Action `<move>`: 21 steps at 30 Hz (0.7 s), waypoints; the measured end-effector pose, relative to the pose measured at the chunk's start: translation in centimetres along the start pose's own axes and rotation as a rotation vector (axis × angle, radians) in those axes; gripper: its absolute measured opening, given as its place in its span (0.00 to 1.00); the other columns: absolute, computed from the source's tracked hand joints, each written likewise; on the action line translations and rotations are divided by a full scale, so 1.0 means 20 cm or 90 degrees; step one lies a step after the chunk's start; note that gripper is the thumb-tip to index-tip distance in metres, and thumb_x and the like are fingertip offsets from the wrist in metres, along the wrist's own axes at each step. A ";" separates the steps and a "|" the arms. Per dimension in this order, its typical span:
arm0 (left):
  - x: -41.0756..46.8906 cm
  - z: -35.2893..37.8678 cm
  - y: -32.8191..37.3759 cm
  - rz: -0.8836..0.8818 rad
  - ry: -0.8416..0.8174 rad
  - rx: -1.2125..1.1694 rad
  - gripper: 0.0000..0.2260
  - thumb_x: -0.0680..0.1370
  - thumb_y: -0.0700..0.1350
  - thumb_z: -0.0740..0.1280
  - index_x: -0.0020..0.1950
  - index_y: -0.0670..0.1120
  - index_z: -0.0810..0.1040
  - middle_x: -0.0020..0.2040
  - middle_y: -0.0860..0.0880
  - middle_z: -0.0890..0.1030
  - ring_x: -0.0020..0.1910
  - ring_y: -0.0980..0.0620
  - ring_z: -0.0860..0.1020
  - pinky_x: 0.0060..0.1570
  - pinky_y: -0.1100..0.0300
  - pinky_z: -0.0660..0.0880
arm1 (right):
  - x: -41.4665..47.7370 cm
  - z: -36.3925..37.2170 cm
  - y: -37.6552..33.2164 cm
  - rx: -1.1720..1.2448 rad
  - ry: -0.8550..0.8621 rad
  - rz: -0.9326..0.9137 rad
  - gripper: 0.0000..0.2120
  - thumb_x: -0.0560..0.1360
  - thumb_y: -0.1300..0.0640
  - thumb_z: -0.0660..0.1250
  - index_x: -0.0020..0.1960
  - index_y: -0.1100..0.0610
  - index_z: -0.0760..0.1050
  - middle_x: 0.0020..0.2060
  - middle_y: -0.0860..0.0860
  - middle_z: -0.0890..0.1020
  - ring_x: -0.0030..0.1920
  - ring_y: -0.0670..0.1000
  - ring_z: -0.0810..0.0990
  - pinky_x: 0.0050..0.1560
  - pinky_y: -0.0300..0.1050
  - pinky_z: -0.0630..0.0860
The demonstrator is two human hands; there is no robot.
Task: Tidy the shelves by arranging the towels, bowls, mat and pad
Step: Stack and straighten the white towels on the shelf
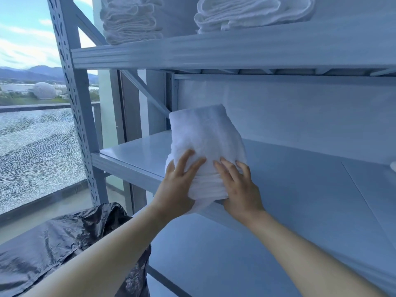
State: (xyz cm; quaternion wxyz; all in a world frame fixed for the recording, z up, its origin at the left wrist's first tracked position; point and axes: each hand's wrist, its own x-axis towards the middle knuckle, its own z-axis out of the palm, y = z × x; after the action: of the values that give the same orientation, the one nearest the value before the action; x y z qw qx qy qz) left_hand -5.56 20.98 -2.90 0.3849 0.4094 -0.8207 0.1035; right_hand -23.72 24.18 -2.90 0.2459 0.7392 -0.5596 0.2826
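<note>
White towel stack (pixel 205 142) inside two-handed grip (pixel 177 185)

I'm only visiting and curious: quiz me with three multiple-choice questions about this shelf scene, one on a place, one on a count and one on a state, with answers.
1. Where is the towel stack that is being held?
A. On the floor
B. At the front edge of the middle shelf
C. Outside the window

2. How many towel piles sit on the upper shelf?
A. One
B. Four
C. Two

3. What state is the held stack in?
A. Folded, gripped by both hands
B. Spread out flat
C. Dangling from one hand

Answers:
1 B: its lower end meets the middle shelf's front edge.
2 C: a left pile and a right pile rest up there.
3 A: the left hand and the right hand hold its folded layers from either side.
</note>
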 end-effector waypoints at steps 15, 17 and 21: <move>-0.13 0.06 0.95 0.088 -0.037 -0.086 0.39 0.60 0.41 0.72 0.70 0.52 0.66 0.72 0.45 0.62 0.50 0.41 0.71 0.47 0.53 0.75 | -0.71 -0.61 0.50 -0.055 0.006 0.062 0.45 0.57 0.67 0.72 0.72 0.51 0.62 0.68 0.44 0.66 0.63 0.57 0.63 0.27 0.42 0.75; -0.14 0.09 1.13 0.101 -0.046 -0.100 0.38 0.61 0.41 0.72 0.70 0.51 0.66 0.72 0.44 0.62 0.49 0.40 0.71 0.45 0.50 0.76 | -0.83 -0.71 0.61 -0.064 -0.004 0.079 0.45 0.58 0.68 0.71 0.72 0.50 0.61 0.68 0.41 0.61 0.64 0.57 0.62 0.27 0.42 0.74; -0.15 0.13 1.46 0.142 -0.089 -0.086 0.40 0.61 0.45 0.73 0.72 0.54 0.63 0.74 0.46 0.57 0.55 0.39 0.66 0.42 0.49 0.77 | -1.00 -0.90 0.86 -0.079 -0.051 0.119 0.46 0.61 0.67 0.74 0.74 0.49 0.58 0.72 0.42 0.61 0.68 0.58 0.63 0.34 0.47 0.78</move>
State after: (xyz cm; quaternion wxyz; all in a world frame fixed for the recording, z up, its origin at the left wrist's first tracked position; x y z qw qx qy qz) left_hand -27.95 40.24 -2.58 0.3393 0.2948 -0.8912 0.0615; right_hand -47.09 45.82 -2.90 0.2413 0.6780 -0.6518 0.2394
